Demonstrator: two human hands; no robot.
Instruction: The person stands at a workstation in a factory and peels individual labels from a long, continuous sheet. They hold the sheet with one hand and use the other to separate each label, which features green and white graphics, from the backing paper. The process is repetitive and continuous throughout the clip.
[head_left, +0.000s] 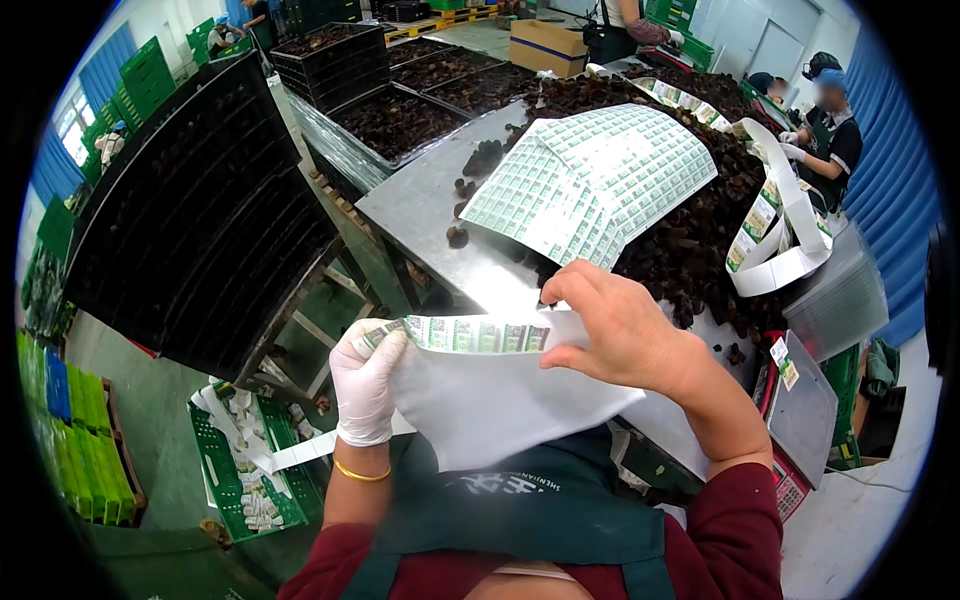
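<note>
My left hand (367, 375), in a white glove, grips the left end of a white sheet (480, 405) whose edge is folded over, showing a row of green printed stickers (480, 334). At the sheet's right end is my bare right hand (600, 330), thumb and forefinger apart; whether it touches the sheet cannot be told. Beyond them, printed sticker sheets (592, 172) overlap on a heap of dark dried fungus (690, 247). A loose strip of labels (780, 277) lies looped at the heap's right.
A metal table (420, 180) bears the heap. A weighing scale (802, 420) stands at the right. Dark stacked trays (202, 217) rise at the left, above a green crate (292, 487) of label strips. Black crates (405, 124) of fungus stand behind; co-workers (825, 142) are farther off.
</note>
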